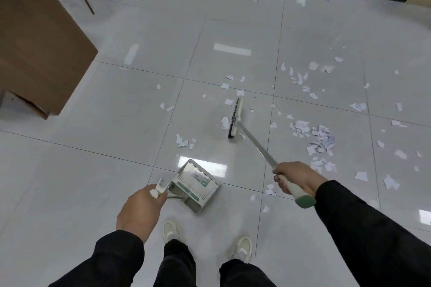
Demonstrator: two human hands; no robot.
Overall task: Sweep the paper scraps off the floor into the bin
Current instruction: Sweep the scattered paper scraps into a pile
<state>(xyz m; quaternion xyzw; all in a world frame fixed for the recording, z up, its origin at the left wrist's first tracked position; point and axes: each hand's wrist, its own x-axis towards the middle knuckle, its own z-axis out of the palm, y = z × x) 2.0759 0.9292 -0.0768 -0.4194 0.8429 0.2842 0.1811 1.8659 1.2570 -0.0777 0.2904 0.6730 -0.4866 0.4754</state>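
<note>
Broadly, we find a pale tiled floor with paper scraps strewn mostly over its right half, the thickest heap lying forward and to the right of where we stand, with thinner scatter ahead and a few pieces near our feet. No bin can be identified in view; a brown cardboard box stands at far left, and we cannot tell whether it serves that purpose. Our broom reaches out ahead of us, its shaft running from lower right up to the head at centre, and the head's long axis lies roughly fore-and-aft, bristles facing left and resting on or close to the tile. The main heap therefore sits behind the broom's back side, to the right of the shaft, nearer our right hand than our left. The steel dustpan rests on the floor just ahead of our left foot, its mouth opening forward and right. Our right hand is wrapped firmly round the broom's grip; our left hand is curled round the dustpan's upright handle. We judge the next stroke must carry the head past the heap and draw it leftward toward the pan.
</note>
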